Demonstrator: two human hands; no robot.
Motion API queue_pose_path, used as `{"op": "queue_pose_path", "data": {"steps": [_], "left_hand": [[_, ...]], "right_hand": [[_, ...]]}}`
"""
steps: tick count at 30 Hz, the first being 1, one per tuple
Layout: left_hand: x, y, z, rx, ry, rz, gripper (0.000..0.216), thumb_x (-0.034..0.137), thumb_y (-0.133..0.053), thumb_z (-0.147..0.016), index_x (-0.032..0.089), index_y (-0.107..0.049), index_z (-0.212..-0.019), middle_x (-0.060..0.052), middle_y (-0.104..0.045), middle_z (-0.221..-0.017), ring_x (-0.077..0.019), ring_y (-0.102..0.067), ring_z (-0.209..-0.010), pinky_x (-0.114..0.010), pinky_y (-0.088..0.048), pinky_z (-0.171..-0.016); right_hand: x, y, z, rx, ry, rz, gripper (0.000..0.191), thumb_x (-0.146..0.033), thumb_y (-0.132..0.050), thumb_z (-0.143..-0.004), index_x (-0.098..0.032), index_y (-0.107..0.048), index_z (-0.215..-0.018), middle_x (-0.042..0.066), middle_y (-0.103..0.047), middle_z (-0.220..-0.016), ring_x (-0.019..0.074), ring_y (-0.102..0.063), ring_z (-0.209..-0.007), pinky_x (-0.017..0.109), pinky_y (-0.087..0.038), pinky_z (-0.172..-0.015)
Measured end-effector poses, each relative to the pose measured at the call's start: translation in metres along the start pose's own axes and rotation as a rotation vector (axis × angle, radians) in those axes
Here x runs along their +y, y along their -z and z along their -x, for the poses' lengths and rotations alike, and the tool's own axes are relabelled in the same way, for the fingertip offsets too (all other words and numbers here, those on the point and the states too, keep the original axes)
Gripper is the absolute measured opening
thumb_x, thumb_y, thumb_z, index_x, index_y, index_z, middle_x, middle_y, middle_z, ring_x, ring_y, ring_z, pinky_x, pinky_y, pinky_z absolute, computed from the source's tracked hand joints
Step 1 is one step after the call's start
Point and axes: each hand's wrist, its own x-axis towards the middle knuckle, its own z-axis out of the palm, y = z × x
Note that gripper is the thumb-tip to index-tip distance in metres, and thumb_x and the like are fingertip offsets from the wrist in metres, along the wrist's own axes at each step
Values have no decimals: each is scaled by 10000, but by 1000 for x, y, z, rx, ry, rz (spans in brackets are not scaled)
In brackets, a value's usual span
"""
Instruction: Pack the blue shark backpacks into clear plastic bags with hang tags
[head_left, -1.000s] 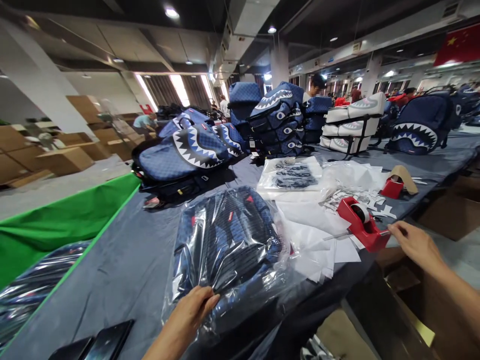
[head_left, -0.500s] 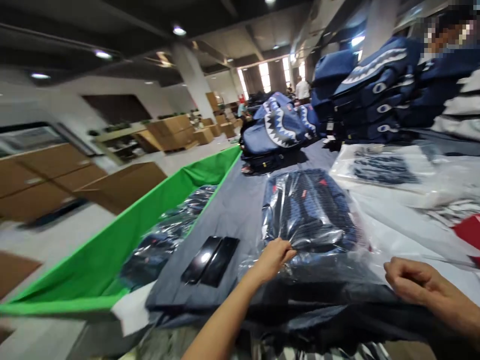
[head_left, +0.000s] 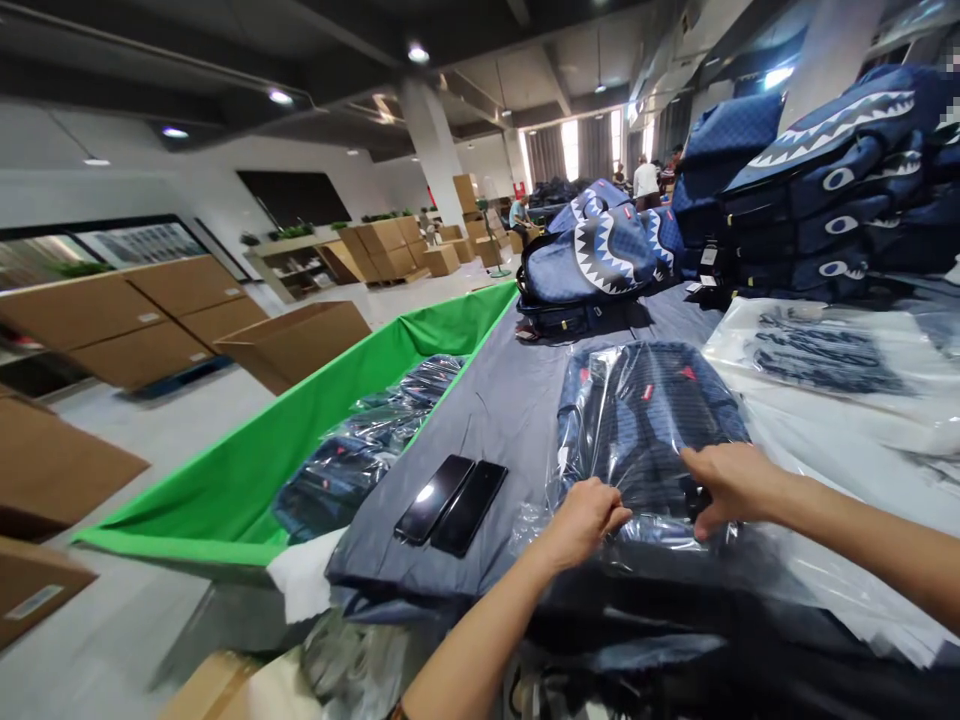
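Observation:
A dark blue backpack in a clear plastic bag (head_left: 645, 420) lies on the grey table (head_left: 495, 400) in front of me. My left hand (head_left: 581, 520) pinches the near edge of the plastic bag, fingers closed. My right hand (head_left: 731, 485) presses down on the bag's near right part, fingers curled onto the plastic. What lies under its fingertips is hidden.
Two black phones (head_left: 450, 495) lie left of the bag. A green fabric bin (head_left: 300, 430) beside the table holds several bagged backpacks (head_left: 360, 455). Shark-mouth backpacks (head_left: 600, 250) are stacked at the far end and right (head_left: 825, 190). Flat clear bags (head_left: 817, 350) lie right. Cardboard boxes (head_left: 292, 340) stand on the floor.
My view has swung left, away from the red tape dispenser. My right hand has come from the dispenser onto the bagged backpack beside my left hand, which kept its grip on the plastic.

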Motion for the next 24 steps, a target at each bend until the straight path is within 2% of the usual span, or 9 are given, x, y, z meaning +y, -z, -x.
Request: {"op": "queue_pose_path", "data": {"steps": [3,6,8,11,13,15,17,19,24], "left_hand": [[-1,-1,1,-4,17,14,234,310,-580,-1000,191,-636,-806,-25,-668,-826,-180,-581,-850,-287,-380,-751],[-4,-4,1,-8,17,27,232,317,-582,-999,189,-646,-817,-28,-672,-834,-183,-582,-856,-291,-388,-760],[-4,-5,0,-7,14,31,236,328,-579,-1001,188,-646,-823,-28,-670,-841,-179,-583,-856,-288,-393,-768],[0,1,0,-16,31,39,236,337,-580,-999,187,-638,-827,-30,-664,-853,-180,-585,-868,-287,-417,-797],[3,11,6,-31,31,70,194,365,-604,-985,191,-642,-910,-22,-664,-873,-186,-590,-911,-316,-437,-902],[5,23,17,-33,-1,107,240,418,-663,-944,207,-631,-1054,-3,-668,-893,-188,-596,-983,-407,-365,-1101],[1,34,31,-15,-30,95,308,444,-719,-897,230,-624,-1097,17,-676,-911,-181,-594,-1034,-507,-183,-1228],[-7,41,43,34,2,29,204,403,-724,-901,237,-651,-993,26,-683,-912,-172,-589,-1044,-556,-86,-1245],[-29,36,46,106,112,-61,61,289,-700,-925,243,-687,-887,29,-677,-875,-171,-579,-1055,-579,-101,-1226]], "right_hand": [[24,2,6,-4,-105,-192,521,-567,-830,-633,-240,-431,-706,7,-635,-708,220,-610,-670,278,-279,-530],[33,-4,22,187,-132,-315,440,-560,-695,-781,-244,-397,-711,-17,-595,-657,185,-562,-627,282,-303,-553],[22,-16,33,266,-50,-331,375,-512,-681,-820,-241,-431,-746,-19,-617,-698,177,-575,-637,281,-322,-577],[-5,-37,37,225,59,-206,353,-348,-805,-719,-239,-472,-765,-16,-659,-763,205,-630,-700,286,-279,-574],[-16,-45,34,203,59,-116,363,-272,-833,-669,-240,-488,-776,-12,-678,-785,233,-657,-733,295,-238,-569],[-18,-49,31,177,66,-102,349,-264,-828,-687,-240,-493,-785,-12,-691,-795,248,-671,-745,297,-229,-573],[-14,-50,28,163,73,-112,345,-261,-823,-697,-239,-490,-785,-12,-698,-803,260,-679,-752,297,-234,-576],[-11,-52,26,180,91,-129,342,-260,-818,-696,-241,-488,-786,-10,-702,-808,268,-682,-757,299,-248,-580],[-8,-57,22,248,116,-220,298,-271,-779,-701,-247,-487,-756,12,-688,-776,260,-659,-732,329,-322,-601]]}}
